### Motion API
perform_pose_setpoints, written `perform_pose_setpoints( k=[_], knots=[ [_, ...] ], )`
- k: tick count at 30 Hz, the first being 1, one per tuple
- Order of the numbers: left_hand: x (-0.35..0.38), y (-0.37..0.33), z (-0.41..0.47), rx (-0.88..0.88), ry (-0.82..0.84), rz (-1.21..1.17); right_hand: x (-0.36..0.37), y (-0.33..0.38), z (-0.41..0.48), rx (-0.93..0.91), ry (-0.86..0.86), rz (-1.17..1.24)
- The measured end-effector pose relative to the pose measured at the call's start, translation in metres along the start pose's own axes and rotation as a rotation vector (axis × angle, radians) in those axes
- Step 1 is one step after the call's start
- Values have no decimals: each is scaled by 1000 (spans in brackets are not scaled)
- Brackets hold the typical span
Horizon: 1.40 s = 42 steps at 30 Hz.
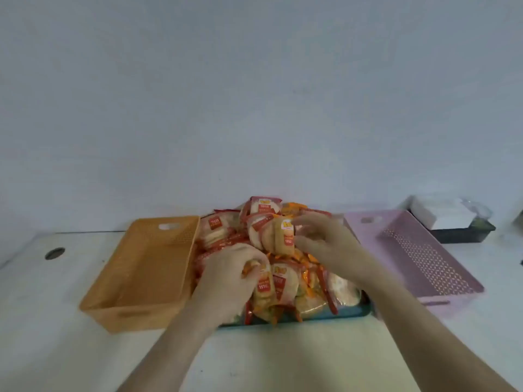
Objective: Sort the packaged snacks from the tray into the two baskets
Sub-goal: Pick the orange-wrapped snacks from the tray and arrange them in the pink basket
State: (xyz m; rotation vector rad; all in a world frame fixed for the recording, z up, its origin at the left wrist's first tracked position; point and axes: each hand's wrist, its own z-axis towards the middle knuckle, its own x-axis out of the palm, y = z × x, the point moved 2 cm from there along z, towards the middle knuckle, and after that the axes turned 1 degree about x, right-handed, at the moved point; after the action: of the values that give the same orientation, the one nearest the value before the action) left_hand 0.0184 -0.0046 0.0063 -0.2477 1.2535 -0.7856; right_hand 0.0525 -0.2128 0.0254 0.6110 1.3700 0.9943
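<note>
Snack packs (pixel 280 282), L fingers (pixel 250 257) grip one, R fingers (pixel 307 222) pinch one, orange basket (pixel 133 308) beside

A plain office-like workspace: a white desk (pixel 42 321) with a round cable hole (pixel 54 253) stands against a bare pale wall (pixel 254 94), with a black holder (pixel 458 235) of white paper (pixel 438 215) at the far right

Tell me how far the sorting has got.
Nothing looks sorted: the orange basket and pink basket show no packets. In hand: the left hand grips an orange packet, the right hand pinches a yellow-labelled packet. Left: the whole heap of snacks on the tray.
</note>
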Motion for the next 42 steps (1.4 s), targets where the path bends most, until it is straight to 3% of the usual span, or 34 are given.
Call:
perform_pose_setpoints(
  k=[4,7,12,16,19,21,26,31,34,36,39,42],
  knots=[
    [85,34,-26,85,127,538,39,-57,-16,18,48,-480],
    [120,49,-35,128,54,647,59,-92,-22,16,78,-759],
    [128,57,-33,73,-149,595,72,-116,-39,-64,-176,-768],
    [128,58,-36,100,-254,559,61,-124,-48,80,-113,-757],
    [126,45,-37,166,-251,722,56,-120,-48,52,-65,-738],
    [131,35,-38,178,-177,794,53,-117,-49,-13,-124,-676],
    [136,19,-19,-16,29,745,39,-122,-46,-5,-393,-399],
    [128,-1,3,-48,169,766,26,-125,-50,-25,-573,118],
    [126,-7,4,69,69,754,33,-126,-45,53,-519,499],
    [120,-3,7,60,-11,539,38,-129,-42,165,-449,676],
    [106,5,11,-48,-151,114,35,-132,-41,192,-499,709],
    [87,4,11,-195,-414,-236,29,-126,-42,145,-572,708]
  ],
)
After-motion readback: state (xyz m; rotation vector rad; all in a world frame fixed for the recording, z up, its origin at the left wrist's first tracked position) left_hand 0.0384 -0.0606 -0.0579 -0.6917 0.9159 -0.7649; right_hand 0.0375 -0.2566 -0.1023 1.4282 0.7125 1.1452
